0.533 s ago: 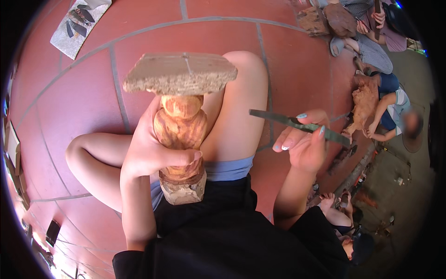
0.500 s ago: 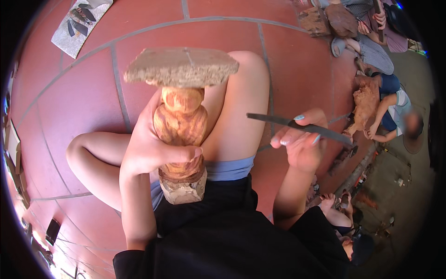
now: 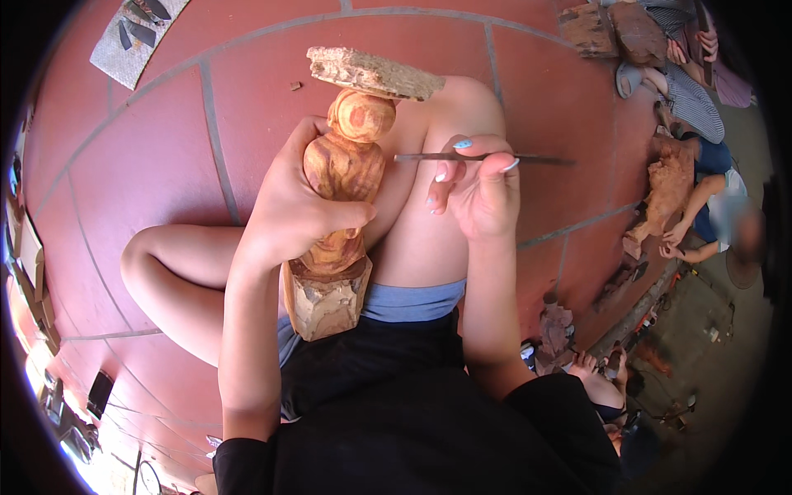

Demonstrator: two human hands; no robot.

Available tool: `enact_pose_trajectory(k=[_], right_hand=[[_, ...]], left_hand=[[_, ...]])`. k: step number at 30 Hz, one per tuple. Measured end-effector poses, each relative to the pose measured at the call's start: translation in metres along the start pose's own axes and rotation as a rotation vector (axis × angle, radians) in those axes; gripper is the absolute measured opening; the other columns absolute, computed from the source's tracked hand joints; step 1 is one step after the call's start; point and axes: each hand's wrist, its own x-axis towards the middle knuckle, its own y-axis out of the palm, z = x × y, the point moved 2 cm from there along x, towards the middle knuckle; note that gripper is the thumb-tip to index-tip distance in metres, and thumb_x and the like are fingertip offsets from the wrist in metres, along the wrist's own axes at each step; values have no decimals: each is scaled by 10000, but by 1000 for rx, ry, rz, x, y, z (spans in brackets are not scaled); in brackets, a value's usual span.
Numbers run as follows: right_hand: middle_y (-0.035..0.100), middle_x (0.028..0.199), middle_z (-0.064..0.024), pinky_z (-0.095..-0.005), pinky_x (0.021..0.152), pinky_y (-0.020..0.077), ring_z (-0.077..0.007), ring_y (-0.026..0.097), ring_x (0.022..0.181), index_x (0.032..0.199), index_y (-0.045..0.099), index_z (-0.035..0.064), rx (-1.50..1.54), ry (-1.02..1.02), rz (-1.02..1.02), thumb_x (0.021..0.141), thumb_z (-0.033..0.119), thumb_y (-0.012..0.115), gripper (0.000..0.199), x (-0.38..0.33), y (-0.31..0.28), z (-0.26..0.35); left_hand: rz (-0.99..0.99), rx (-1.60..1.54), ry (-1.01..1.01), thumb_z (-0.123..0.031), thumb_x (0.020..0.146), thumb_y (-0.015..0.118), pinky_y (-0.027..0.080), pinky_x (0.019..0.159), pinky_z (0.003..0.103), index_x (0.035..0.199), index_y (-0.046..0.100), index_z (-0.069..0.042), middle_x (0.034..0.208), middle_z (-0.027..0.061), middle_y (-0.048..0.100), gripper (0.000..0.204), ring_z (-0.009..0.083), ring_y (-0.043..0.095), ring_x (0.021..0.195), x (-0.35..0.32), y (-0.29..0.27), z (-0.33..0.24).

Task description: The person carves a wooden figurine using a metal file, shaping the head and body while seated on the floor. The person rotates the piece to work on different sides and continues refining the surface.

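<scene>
A carved wooden figure (image 3: pixel 342 169) stands tilted on my lap, with a rough flat slab (image 3: pixel 373 73) at its far end and a square block base (image 3: pixel 326 301) toward me. My left hand (image 3: pixel 290 210) is wrapped around the figure's middle. In my right hand (image 3: pixel 474 186) I hold a thin dark metal carving tool (image 3: pixel 483 157) horizontally. Its tip points left and is close to the figure's neck. Whether it touches the wood I cannot tell. My bare knees rest beneath the figure on the red tiled floor (image 3: pixel 140 165).
A grey cloth with several dark tools (image 3: pixel 136 37) lies at the far left. At the right another person (image 3: pixel 701 198) works on a wooden carving (image 3: pixel 664 190). More wood pieces (image 3: pixel 610 25) and another seated person lie at the top right.
My right hand has brought the tool left and up, from beside my knee to near the figure's neck. The figure has tipped rightward, its slab now slanted.
</scene>
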Motion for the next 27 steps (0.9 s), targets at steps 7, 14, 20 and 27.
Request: enact_pose_trajectory(k=[7,14,20,27], right_hand=[[607,800,-143,-294,521,567,-248,678,664,989,586,-90,-71,15,47,887,-9,621,135,7,-12,11],[599,778,-146,-255,464,524,-200,644,582,994,590,-84,-317,4,50,850,22,679,199,5,-8,8],[620,779,-139,-218,482,496,-142,627,592,945,623,-73,-469,-84,176,818,-2,703,165,7,-16,11],[619,751,-140,-209,464,476,-126,608,566,925,622,-72,-640,-216,278,816,7,710,161,15,-11,9]], left_hand=[[19,66,15,68,585,776,451,920,303,1301,408,39,1104,90,591,806,160,575,1026,8,3,9],[-39,89,43,-9,602,737,463,854,284,1111,498,10,952,87,618,562,140,578,923,17,14,10],[47,164,-55,38,579,786,432,933,291,1295,405,68,1116,102,582,812,158,551,1045,26,14,8],[66,138,-59,34,575,781,448,904,282,1277,429,60,1091,96,593,787,147,560,1016,31,13,9]])
